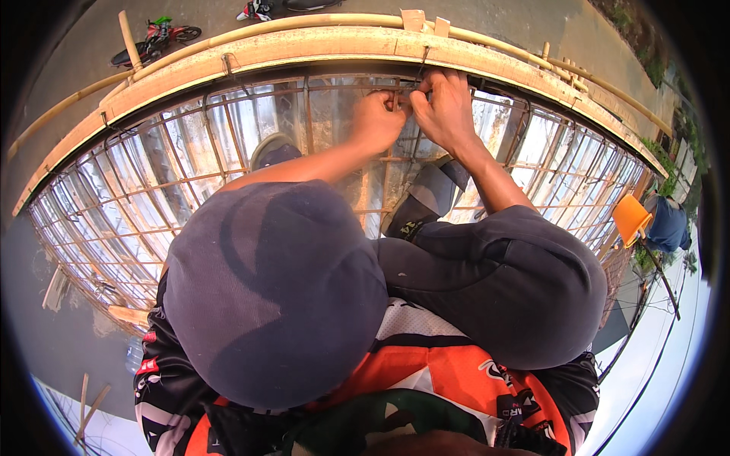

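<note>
Bright daylight, sharp in the middle. Shiny glare on the silver sheet (251, 121) under the bars. Bent lines and dark, round corners at the rim.

Rusty rebar grid (228, 152) — flat over shiny sheeting — meets the wooden form board (304, 49) at its edge.

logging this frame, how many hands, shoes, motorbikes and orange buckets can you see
hands: 2, left hand and right hand, both on the rebar mesh
shoes: 2
motorbikes: 2
orange buckets: 1
total: 7
</note>
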`<state>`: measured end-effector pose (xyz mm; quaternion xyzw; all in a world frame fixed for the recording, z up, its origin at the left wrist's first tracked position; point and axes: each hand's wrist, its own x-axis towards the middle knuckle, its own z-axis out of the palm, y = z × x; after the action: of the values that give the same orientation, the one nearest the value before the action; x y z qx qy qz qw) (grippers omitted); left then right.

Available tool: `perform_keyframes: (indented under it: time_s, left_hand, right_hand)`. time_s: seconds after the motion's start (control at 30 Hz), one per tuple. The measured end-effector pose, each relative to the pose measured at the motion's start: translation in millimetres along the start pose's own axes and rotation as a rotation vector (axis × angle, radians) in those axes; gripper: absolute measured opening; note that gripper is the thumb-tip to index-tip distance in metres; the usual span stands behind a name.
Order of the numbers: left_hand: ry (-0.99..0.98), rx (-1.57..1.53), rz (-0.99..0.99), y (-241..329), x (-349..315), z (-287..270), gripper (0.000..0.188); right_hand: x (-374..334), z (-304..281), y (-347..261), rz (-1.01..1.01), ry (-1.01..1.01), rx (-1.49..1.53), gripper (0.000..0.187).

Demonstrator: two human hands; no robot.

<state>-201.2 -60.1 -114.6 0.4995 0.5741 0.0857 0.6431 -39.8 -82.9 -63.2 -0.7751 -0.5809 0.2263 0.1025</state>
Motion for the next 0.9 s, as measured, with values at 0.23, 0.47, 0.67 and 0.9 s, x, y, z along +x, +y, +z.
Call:
perform_keyframes:
  time_s: [0.23, 0.47, 0.67, 0.9]
  left_hand:
    - [0.052, -0.104, -0.008, -7.0, 3.2, 5.3, 0.032]
    - [0.002, -0.01, 0.019, -20.0, -5.6, -22.0, 0.052]
    - [-0.167, 0.104, -0.034, -7.4, -14.1, -30.3, 0.049]
    - [-0.211, 0.18, -0.003, -22.0, 2.0, -21.2, 0.042]
  right_hand:
    - [0.4, -1.4, -3.1, -0.002, -0.113, -0.111, 0.019]
    - [-13.6, 9.2, 9.8, -0.201, 0.178, -0.043, 0.013]
    - [-8.3, 6.9, 9.6, -0.116, 0.095, -0.08, 0.017]
    - [-11.9, 1.4, 7.7, -0.097, 0.131, 0.039, 0.012]
